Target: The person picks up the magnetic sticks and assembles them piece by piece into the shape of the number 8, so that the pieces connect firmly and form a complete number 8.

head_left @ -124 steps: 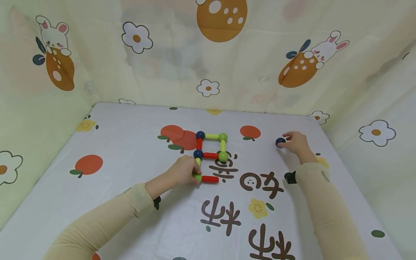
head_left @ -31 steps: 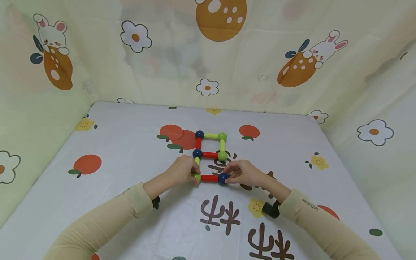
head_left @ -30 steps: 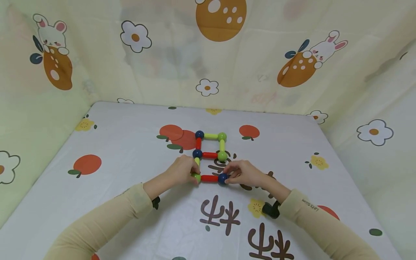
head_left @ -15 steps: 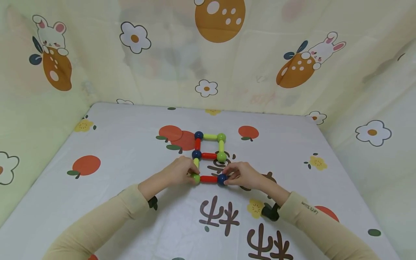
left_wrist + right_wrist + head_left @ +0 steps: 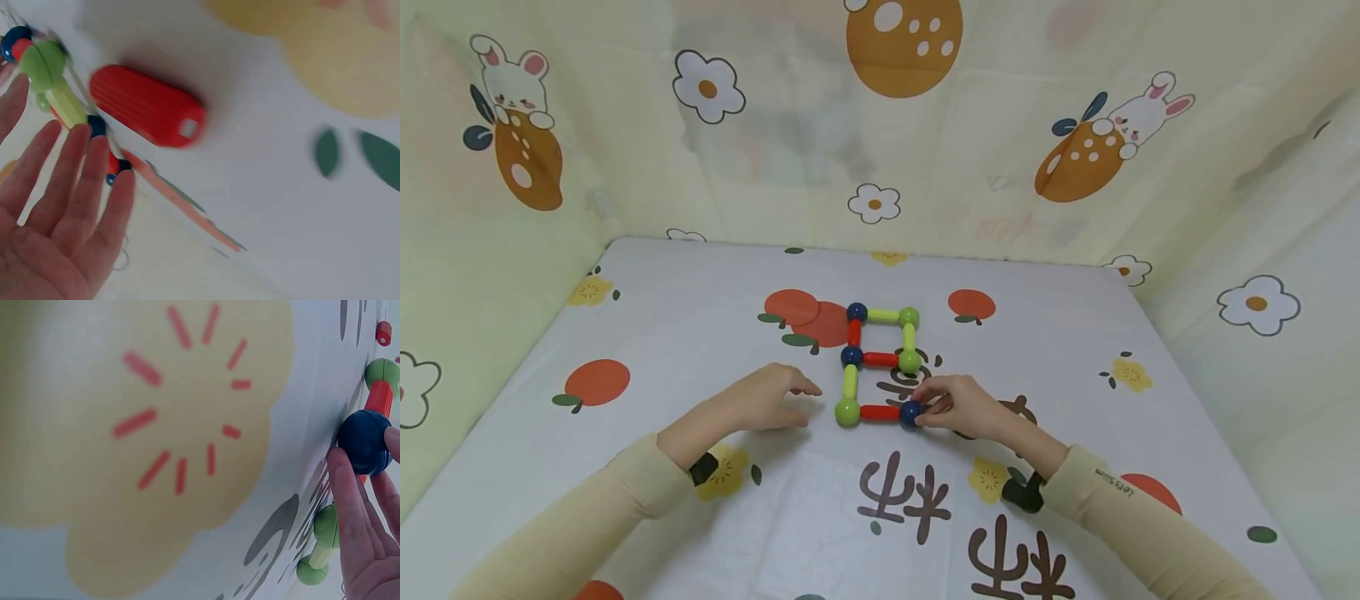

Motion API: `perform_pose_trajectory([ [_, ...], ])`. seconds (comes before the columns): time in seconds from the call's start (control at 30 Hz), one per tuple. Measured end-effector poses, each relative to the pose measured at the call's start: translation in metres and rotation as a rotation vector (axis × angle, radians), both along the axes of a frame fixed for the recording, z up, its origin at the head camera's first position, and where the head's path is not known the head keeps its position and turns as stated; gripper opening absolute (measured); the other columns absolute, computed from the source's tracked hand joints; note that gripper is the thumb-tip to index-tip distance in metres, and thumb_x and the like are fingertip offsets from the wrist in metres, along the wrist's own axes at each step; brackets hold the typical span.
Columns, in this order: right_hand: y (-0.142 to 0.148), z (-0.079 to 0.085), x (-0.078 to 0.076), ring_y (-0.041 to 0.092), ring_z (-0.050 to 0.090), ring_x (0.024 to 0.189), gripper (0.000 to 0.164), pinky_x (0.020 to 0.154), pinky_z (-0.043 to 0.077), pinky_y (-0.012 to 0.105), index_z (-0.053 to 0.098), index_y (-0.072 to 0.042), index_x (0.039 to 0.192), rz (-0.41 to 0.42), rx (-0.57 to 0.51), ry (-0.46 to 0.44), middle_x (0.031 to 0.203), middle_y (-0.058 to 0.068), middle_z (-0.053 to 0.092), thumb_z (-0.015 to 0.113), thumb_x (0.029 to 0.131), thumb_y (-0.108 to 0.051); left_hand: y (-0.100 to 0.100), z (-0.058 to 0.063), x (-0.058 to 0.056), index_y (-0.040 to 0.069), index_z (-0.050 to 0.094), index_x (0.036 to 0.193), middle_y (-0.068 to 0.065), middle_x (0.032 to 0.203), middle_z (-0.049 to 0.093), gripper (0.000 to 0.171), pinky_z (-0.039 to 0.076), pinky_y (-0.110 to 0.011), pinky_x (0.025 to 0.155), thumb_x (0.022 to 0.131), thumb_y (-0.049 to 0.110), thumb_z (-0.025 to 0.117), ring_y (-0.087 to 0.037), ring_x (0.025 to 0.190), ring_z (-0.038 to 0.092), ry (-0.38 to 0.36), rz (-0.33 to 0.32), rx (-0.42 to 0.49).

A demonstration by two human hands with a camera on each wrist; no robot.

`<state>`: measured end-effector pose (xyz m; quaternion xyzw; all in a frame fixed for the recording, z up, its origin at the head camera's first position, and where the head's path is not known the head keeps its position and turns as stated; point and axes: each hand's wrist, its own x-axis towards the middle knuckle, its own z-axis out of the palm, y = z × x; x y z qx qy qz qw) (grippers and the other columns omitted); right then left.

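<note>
A flat figure of rods and balls lies mid-table in the head view: an upper square of red rods (image 5: 881, 359) and yellow-green rods (image 5: 909, 337), with a lower open part. My right hand (image 5: 958, 406) pinches the dark blue ball (image 5: 910, 414) at the lower right corner, which meets the end of a red rod (image 5: 880, 412). To the left, my left hand (image 5: 767, 398) is apart from the green ball (image 5: 847, 412), fingers spread and holding nothing. A loose red rod (image 5: 147, 106) lies near it in the left wrist view; the hand and arm hide it from the head view.
The table (image 5: 700, 283) has a white cloth printed with fruit, flowers and brown characters. Patterned curtains (image 5: 790, 150) hang at the back and both sides. The figure's upper square stands beyond my hands, with blue balls (image 5: 857, 312) on its left side.
The right hand has brought a blue ball from the far right to the red rod's end. My left hand has let go of the green ball and drawn back left.
</note>
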<state>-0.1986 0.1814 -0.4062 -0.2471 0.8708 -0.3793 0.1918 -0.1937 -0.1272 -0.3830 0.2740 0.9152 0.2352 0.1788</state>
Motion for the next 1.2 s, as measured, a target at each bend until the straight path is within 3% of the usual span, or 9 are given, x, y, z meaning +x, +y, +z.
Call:
perform_pose_trajectory([
  [0.13, 0.0, -0.001, 0.0, 0.018, 0.065, 0.08, 0.027, 0.07, 0.052, 0.024, 0.062, -0.003, 0.104, -0.007, 0.001, 0.005, 0.101, 0.013, 0.063, 0.071, 0.079, -0.01, -0.018, -0.003, 0.001, 0.003, 0.065, 0.109, -0.005, 0.096, 0.064, 0.036, 0.048, -0.034, 0.079, 0.076, 0.015, 0.074, -0.022, 0.091, 0.058, -0.009, 0.004, -0.056],
  [0.37, 0.0, -0.003, 0.001, 0.019, 0.065, 0.081, 0.028, 0.071, 0.052, 0.025, 0.062, -0.003, 0.104, -0.03, -0.008, -0.019, 0.102, 0.014, 0.063, 0.071, 0.079, -0.008, -0.037, -0.008, 0.008, 0.007, 0.066, 0.093, 0.001, 0.082, 0.06, 0.021, 0.048, -0.032, 0.073, 0.075, 0.013, 0.075, -0.016, 0.079, 0.054, -0.082, 0.081, -0.09],
  [0.53, 0.0, -0.003, 0.002, 0.018, 0.065, 0.081, 0.029, 0.07, 0.052, 0.025, 0.062, -0.004, 0.104, -0.047, -0.015, -0.021, 0.102, 0.014, 0.063, 0.072, 0.078, -0.008, -0.04, -0.008, 0.01, 0.007, 0.066, 0.085, 0.002, 0.075, 0.058, 0.012, 0.047, -0.029, 0.069, 0.076, 0.008, 0.073, -0.014, 0.072, 0.052, -0.056, 0.071, -0.074],
  [0.87, 0.0, -0.004, 0.003, 0.018, 0.066, 0.08, 0.03, 0.071, 0.052, 0.026, 0.062, -0.003, 0.104, -0.088, -0.033, -0.035, 0.101, 0.013, 0.063, 0.073, 0.077, -0.009, -0.037, -0.008, 0.006, 0.006, 0.065, 0.084, 0.001, 0.073, 0.056, 0.008, 0.046, -0.027, 0.065, 0.077, 0.007, 0.069, -0.015, 0.069, 0.05, -0.049, 0.076, -0.062],
  [1.2, -0.001, -0.004, 0.006, 0.018, 0.066, 0.078, 0.029, 0.068, 0.052, 0.026, 0.063, -0.004, 0.101, -0.13, -0.015, -0.026, 0.099, 0.011, 0.063, 0.075, 0.075, -0.01, -0.008, 0.005, -0.016, 0.004, 0.066, 0.088, -0.002, 0.076, 0.06, 0.013, 0.048, -0.028, 0.067, 0.078, 0.011, 0.069, -0.017, 0.072, 0.053, 0.01, 0.126, -0.007],
])
